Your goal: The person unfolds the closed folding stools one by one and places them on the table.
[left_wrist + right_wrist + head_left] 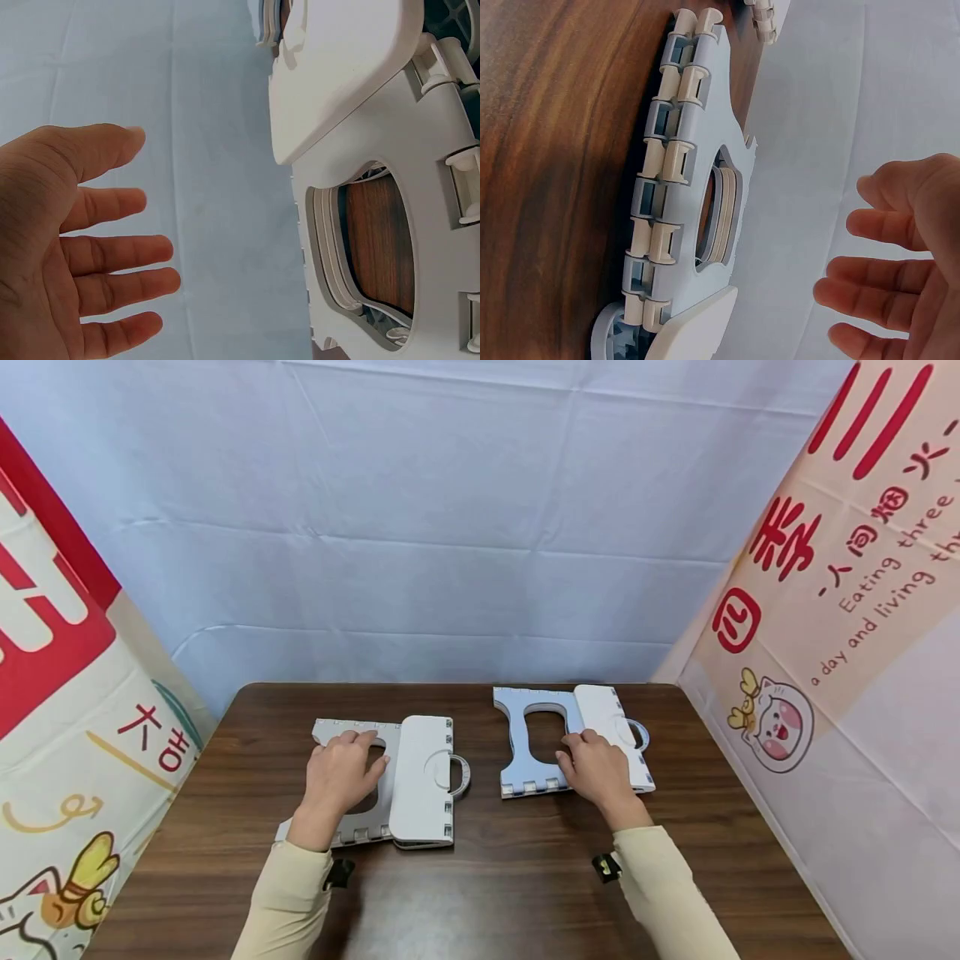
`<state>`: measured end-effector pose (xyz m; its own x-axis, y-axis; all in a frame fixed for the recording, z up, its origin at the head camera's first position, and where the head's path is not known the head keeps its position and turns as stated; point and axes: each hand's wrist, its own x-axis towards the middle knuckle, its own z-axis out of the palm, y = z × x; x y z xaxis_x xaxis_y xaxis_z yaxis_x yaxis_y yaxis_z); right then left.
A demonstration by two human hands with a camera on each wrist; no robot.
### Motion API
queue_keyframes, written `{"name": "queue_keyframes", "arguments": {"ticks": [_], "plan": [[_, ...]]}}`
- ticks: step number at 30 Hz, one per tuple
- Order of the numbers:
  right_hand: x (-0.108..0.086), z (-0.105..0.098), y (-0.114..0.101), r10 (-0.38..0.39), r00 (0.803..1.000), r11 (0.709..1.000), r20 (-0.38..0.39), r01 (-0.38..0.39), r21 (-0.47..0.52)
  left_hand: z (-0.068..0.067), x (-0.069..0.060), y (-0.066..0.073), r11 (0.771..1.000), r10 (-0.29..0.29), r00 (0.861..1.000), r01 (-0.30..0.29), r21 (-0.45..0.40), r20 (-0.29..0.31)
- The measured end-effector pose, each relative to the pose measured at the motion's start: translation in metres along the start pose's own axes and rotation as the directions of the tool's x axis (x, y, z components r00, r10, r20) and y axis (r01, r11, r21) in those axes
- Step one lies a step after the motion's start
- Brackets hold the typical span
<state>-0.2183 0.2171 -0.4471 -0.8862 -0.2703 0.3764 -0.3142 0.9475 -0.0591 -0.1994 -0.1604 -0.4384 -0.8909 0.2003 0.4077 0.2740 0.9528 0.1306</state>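
Two folded plastic step stools lie flat on a brown wooden table (517, 893). The left one, a grey and white stool (423, 777), has a curved handle on its right side. My left hand (341, 772) hovers over its grey part; in the left wrist view the left hand (45, 255) has spread fingers and is apart from the grey stool (435, 225). Farther right lies a light blue and white stool (528, 772), also with a ring-like handle. Above its near side is my right hand (600, 768). The right wrist view shows the right hand (907, 285) holding nothing, fingers loosely extended.
A pale cloth backdrop (450, 527) hangs behind the table. Printed banners stand on both sides, the left banner (60, 710) and the right banner (847, 635). Dark wrist straps with small devices sit at both cuffs.
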Motion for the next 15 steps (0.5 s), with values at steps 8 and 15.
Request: {"name": "queue_keyframes", "arguments": {"ticks": [8, 15], "plan": [[0.0004, -0.0015, -0.0004, 0.001, 1.0, 1.0, 0.001, 0.0, -0.015, -0.0022, -0.0004, 0.0012, 1.0, 0.006, 1.0, -0.006, 0.024, -0.009], [-0.0015, -0.0044, -0.003, 0.013, 0.999, 1.0, 0.044, -0.013, 0.011, -0.0058, -0.0032, 0.0056, 1.0, -0.012, 1.0, 0.012, 0.01, -0.003]]}}
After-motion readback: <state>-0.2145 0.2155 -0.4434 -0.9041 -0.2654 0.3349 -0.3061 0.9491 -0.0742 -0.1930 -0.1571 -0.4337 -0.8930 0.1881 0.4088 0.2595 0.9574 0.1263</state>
